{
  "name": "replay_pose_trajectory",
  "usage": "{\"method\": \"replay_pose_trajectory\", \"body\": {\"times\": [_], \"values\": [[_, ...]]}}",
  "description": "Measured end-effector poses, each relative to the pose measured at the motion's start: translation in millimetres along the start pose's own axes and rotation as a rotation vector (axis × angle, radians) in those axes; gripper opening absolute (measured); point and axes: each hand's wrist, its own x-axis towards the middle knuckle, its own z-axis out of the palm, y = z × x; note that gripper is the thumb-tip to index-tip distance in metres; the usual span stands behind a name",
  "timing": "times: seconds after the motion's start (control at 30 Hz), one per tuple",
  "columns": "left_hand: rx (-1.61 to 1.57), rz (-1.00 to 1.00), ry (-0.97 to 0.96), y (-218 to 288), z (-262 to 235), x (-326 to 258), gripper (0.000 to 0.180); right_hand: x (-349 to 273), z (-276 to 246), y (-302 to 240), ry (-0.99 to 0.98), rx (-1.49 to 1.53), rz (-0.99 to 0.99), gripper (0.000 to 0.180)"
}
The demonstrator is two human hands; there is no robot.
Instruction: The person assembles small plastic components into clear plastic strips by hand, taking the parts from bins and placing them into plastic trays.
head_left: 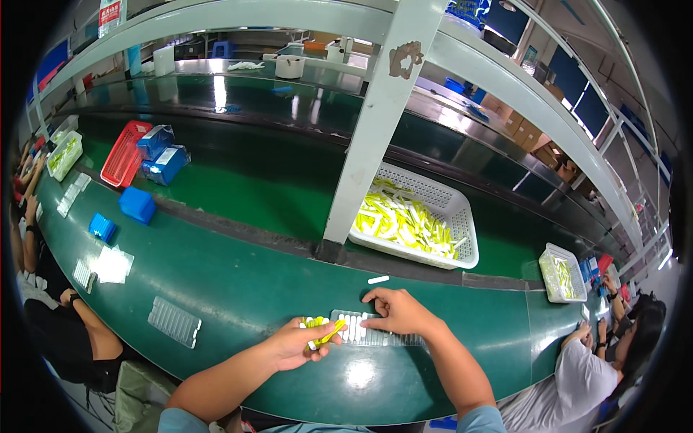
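My left hand [309, 338] is closed around a bunch of small yellow-and-white plastic sticks [315, 322], just left of a clear ribbed plastic tray [404, 339]. Several white pieces [352, 327] lie side by side in the tray's left part. Over the tray is my right hand [401, 312], its index finger and thumb apart and the thumb down by the row of pieces. I see nothing held in it. Part of the tray is hidden beneath that hand. A single white stick [378, 279] lies on the green table just beyond it.
A white basket [462, 216] heaped with yellow-and-white sticks stands behind a grey post [382, 123]. Another clear tray [174, 322] lies at left. Farther left are blue boxes [136, 205] and a red basket [124, 155]. A smaller basket [562, 273] and co-workers are at right; others sit left.
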Motion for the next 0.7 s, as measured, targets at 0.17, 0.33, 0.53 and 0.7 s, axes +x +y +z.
{"method": "replay_pose_trajectory", "body": {"times": [0.17,0.33,0.53,0.7], "values": [[0.014,0.005,0.012,1.8,3.4,-0.3,0.040,-0.6,-9.0,-3.5,-0.071,-0.035,-0.099,0.048],[0.006,0.010,-0.011,-1.9,-3.7,3.5,0.031,4.0,-6.7,1.0,-0.096,0.304,-0.053,0.036],[0.042,-0.022,-0.113,-8.7,0.1,-1.8,0.028,-22.4,46.1,-41.5,0.117,0.482,-0.212,0.012],[0.058,-0.014,-0.038,-2.0,-0.7,-2.8,0.034,-10.9,22.2,1.8,0.505,0.802,0.024,0.009]]}}
